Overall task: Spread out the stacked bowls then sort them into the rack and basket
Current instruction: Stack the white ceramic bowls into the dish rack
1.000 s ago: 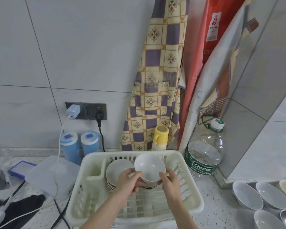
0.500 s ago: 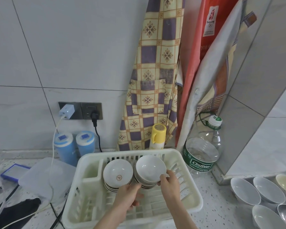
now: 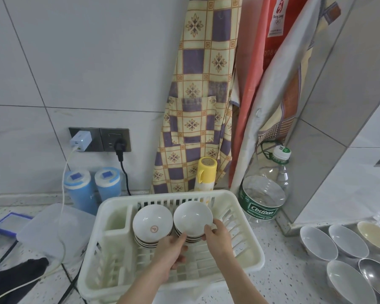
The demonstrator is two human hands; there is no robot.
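A cream plastic dish rack (image 3: pixel 248 244) stands on the counter in front of me. Two tilted stacks of white bowls lean in its back half. The left stack (image 3: pixel 152 224) shows a red mark inside its front bowl. The front white bowl (image 3: pixel 193 217) of the right stack is held at its right rim by my right hand (image 3: pixel 217 235). My left hand (image 3: pixel 171 253) touches the lower edge of that stack, fingers curled. More bowls (image 3: pixel 318 242) lie spread on the counter at the right, white, cream and one metal (image 3: pixel 376 276).
Behind the rack stand a yellow-capped bottle (image 3: pixel 206 174), a large clear water bottle (image 3: pixel 263 198) and two blue canisters (image 3: pixel 81 189). Aprons (image 3: pixel 198 106) hang on the wall. A clear lid (image 3: pixel 53 229), cables and a dark cloth (image 3: pixel 18 275) lie at the left.
The white bowl I held up in both hands has come down onto the right stack in the rack. My left hand has dropped lower and loosened.
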